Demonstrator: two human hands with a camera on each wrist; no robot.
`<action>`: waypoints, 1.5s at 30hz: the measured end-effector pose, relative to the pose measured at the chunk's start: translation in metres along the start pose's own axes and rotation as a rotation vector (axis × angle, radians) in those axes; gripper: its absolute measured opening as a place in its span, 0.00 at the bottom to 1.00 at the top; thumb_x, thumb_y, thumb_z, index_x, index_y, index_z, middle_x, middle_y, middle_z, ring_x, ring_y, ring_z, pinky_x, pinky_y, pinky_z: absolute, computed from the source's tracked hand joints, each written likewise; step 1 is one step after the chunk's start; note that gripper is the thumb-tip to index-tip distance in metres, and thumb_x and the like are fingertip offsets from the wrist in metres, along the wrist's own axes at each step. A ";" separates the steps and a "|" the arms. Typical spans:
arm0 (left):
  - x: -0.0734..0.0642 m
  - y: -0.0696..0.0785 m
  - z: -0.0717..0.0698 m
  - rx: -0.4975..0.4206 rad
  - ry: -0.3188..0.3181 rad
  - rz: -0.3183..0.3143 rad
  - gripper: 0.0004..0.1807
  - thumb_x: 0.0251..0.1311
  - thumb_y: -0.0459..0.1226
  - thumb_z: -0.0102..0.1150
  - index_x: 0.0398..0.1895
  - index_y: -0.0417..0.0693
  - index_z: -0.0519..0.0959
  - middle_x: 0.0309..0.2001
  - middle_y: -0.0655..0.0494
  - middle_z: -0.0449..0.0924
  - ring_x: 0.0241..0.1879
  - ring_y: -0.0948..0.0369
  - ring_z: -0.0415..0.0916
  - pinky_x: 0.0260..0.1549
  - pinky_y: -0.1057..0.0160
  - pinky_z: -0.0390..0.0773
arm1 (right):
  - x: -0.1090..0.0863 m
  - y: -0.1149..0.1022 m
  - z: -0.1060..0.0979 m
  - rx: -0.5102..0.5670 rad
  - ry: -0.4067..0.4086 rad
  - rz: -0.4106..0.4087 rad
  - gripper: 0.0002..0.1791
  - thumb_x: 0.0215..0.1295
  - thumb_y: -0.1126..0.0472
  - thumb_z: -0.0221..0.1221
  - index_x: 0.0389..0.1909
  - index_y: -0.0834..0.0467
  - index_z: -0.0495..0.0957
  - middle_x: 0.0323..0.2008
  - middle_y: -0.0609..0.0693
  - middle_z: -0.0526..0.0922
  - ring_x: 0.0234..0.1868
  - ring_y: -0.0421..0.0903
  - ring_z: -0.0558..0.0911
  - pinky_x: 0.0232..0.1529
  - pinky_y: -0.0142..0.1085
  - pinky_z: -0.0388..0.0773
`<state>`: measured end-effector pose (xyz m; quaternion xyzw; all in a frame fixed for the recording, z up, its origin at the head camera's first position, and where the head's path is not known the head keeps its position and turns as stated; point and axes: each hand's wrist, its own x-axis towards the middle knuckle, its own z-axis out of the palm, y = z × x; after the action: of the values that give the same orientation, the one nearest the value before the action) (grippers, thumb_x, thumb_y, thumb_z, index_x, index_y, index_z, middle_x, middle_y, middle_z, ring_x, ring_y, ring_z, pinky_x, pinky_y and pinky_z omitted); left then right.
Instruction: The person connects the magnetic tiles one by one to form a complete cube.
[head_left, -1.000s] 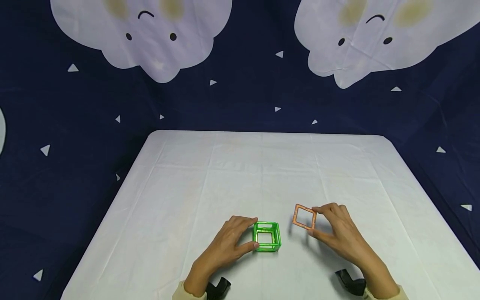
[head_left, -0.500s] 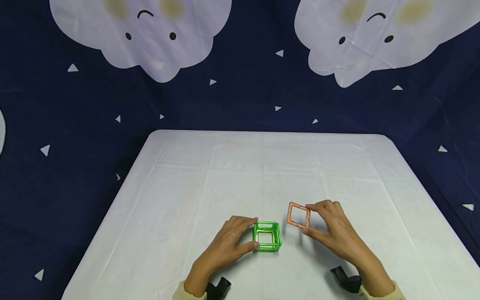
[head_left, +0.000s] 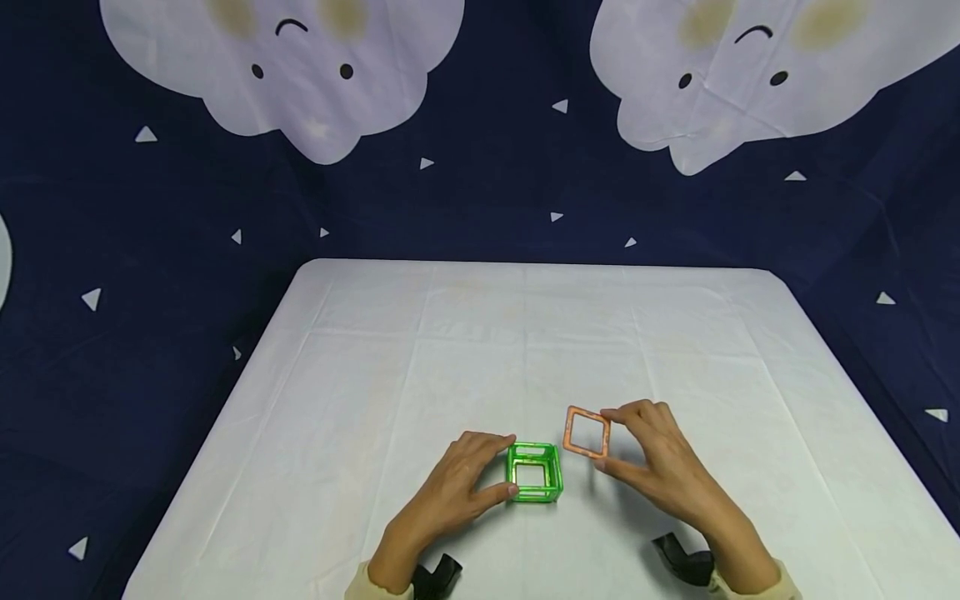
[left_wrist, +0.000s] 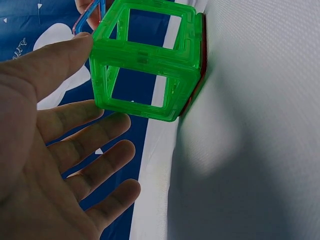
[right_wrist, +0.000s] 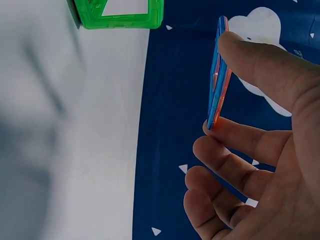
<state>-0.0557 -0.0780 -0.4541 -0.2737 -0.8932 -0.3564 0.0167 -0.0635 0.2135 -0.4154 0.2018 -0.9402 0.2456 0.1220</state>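
A see-through green cube of magnetic tiles (head_left: 534,493) stands on the table, its sides open frames. My left hand (head_left: 453,487) holds it from the left, thumb at its near edge and index finger at its far edge. In the left wrist view a thin red layer (left_wrist: 203,47) shows at the cube's base. Right of the cube, my right hand (head_left: 666,467) pinches a square magnetic tile (head_left: 567,427) between thumb and index finger, above the table. The tile looks orange from above; in the right wrist view its other face is blue (right_wrist: 220,90). Cube and tile are apart.
A white cloth covers the table (head_left: 480,358). A dark blue curtain (head_left: 480,208) with clouds and small triangles hangs behind and beside it. Black wrist mounts (head_left: 437,577) stick out near both wrists.
My right hand has moved left with the square tile, bringing it closer to the green cube. The left hand and the cube have stayed in place.
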 end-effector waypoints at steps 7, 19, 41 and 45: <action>0.000 -0.001 0.001 0.010 0.017 0.020 0.32 0.53 0.50 0.65 0.61 0.50 0.72 0.54 0.60 0.77 0.57 0.61 0.70 0.55 0.56 0.70 | 0.002 -0.003 0.003 0.022 0.009 -0.037 0.32 0.42 0.52 0.74 0.52 0.51 0.76 0.43 0.37 0.72 0.44 0.34 0.63 0.40 0.30 0.64; 0.000 -0.001 0.001 0.007 0.011 0.023 0.32 0.54 0.50 0.64 0.62 0.49 0.72 0.55 0.60 0.77 0.57 0.61 0.70 0.54 0.55 0.70 | 0.004 -0.011 0.008 0.044 -0.034 -0.055 0.32 0.45 0.49 0.72 0.53 0.51 0.75 0.44 0.38 0.72 0.43 0.33 0.62 0.39 0.32 0.67; 0.000 -0.001 -0.001 -0.001 -0.013 -0.009 0.33 0.54 0.51 0.64 0.62 0.52 0.71 0.55 0.60 0.77 0.57 0.61 0.69 0.56 0.55 0.69 | 0.006 -0.025 0.022 0.091 -0.089 -0.093 0.32 0.43 0.51 0.73 0.53 0.50 0.76 0.45 0.37 0.73 0.47 0.33 0.64 0.45 0.36 0.72; 0.000 -0.001 -0.001 -0.012 -0.029 -0.028 0.33 0.54 0.52 0.64 0.63 0.52 0.70 0.56 0.61 0.76 0.58 0.62 0.69 0.56 0.55 0.69 | 0.007 -0.028 0.024 0.095 -0.095 -0.109 0.33 0.43 0.50 0.73 0.53 0.51 0.76 0.45 0.37 0.73 0.47 0.33 0.64 0.45 0.36 0.72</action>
<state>-0.0563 -0.0792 -0.4534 -0.2666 -0.8948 -0.3581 -0.0030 -0.0608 0.1767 -0.4221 0.2698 -0.9198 0.2732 0.0805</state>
